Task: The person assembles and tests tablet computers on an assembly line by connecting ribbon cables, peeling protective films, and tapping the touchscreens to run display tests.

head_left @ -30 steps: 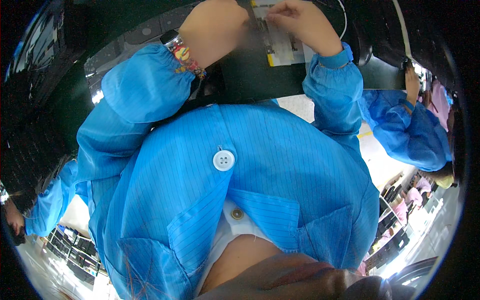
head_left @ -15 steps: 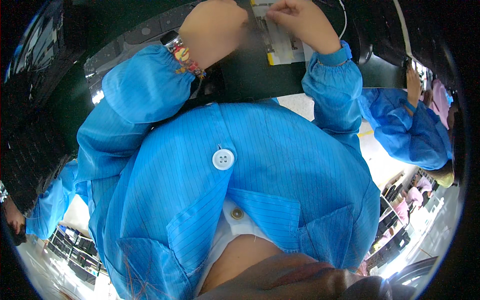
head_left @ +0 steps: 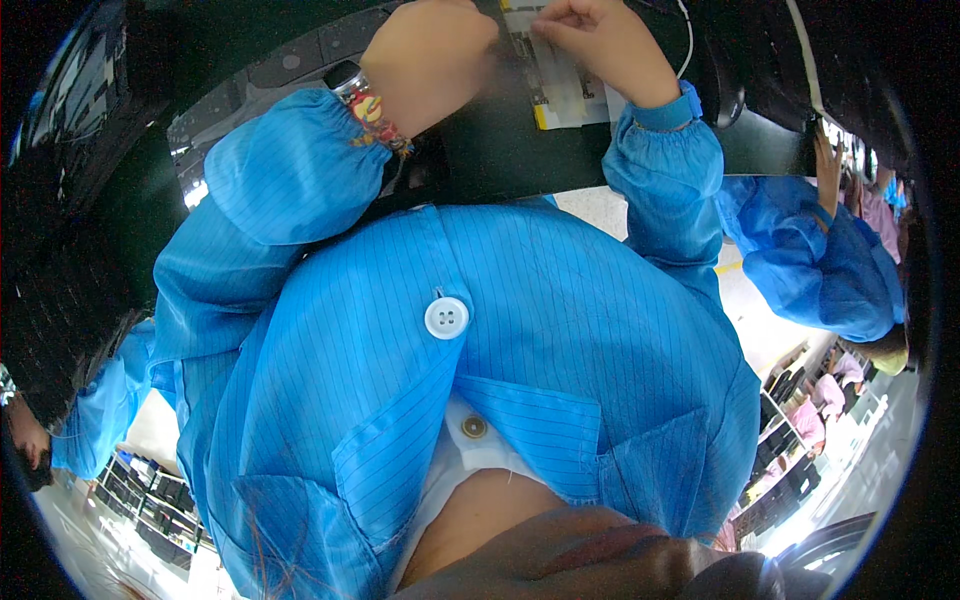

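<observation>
A: What is being handled at the top of the view?

B: A flat white card (head_left: 560, 75) with yellow and black patches along its lower edge. It lies on the black worktop (head_left: 500, 150), just beyond the person's chest, between the 2 hands. A clear or whitish strip seems to run down its middle, but the area is blurred and I cannot tell what it is.

A: And the right hand (head_left: 605, 45)?

B: It sits over the upper right part of the card, fingers curled in and tips pressed together, as if pinching something small at the card's top edge. What is between the fingertips is too small to make out.

A: The left hand (head_left: 430, 55)?

B: It is at the card's left edge, seen mostly from the back and blurred. Whether its fingers are spread or closed, I cannot tell. A beaded bracelet (head_left: 372, 112) in red and yellow sits on that wrist, beside a dark watch-like band.

A: Clothing?

B: A blue striped coat (head_left: 480, 380) with 1 white 4-hole button (head_left: 446, 317) fills most of the frame, with gathered cuffs at both wrists.

A: Anyone else?

B: A co-worker's blue sleeve (head_left: 820, 260) is at the right, arm raised to the dark surface there. Another blue sleeve (head_left: 100, 410) shows at the lower left. A thin white cable (head_left: 688, 45) curves near the right hand.
</observation>
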The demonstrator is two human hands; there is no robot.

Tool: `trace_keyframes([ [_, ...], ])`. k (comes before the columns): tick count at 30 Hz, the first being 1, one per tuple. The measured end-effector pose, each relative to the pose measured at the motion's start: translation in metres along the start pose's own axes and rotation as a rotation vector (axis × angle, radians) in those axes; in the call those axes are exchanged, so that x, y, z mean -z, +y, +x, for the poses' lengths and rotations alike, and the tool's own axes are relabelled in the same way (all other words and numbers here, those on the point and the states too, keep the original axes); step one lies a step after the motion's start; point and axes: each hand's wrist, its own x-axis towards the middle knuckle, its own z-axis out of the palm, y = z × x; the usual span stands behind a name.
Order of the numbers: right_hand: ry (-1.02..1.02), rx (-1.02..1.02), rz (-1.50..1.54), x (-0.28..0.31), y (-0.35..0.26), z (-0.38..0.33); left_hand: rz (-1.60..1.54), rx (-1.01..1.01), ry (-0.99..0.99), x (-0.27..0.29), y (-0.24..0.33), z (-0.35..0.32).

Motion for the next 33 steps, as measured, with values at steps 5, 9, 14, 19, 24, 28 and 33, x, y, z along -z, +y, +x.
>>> trace_keyframes([
  [5,0.007,0.012,-0.018,-0.002,-0.002,-0.002,-0.034,-0.018,0.054,0.001,0.000,-0.002],
  [9,0.010,0.034,-0.024,-0.001,0.000,-0.009,-0.037,-0.039,0.070,-0.001,0.002,0.002],
  [14,0.015,0.080,-0.417,-0.009,0.015,-0.011,-0.018,-0.041,0.120,-0.003,-0.003,-0.005],
  [19,0.151,0.545,-0.406,-0.012,0.028,-0.028,-0.047,-0.019,0.064,-0.005,0.000,0.004],
  [24,0.154,0.563,-0.444,-0.015,0.029,-0.032,-0.052,-0.022,0.052,-0.007,-0.002,0.002],
  [28,0.160,0.553,-0.403,-0.017,0.028,-0.032,-0.034,-0.013,0.082,-0.004,-0.002,-0.001],
  [33,0.168,0.562,-0.389,-0.015,0.030,-0.033,-0.075,-0.010,0.088,-0.006,-0.001,0.000],
])
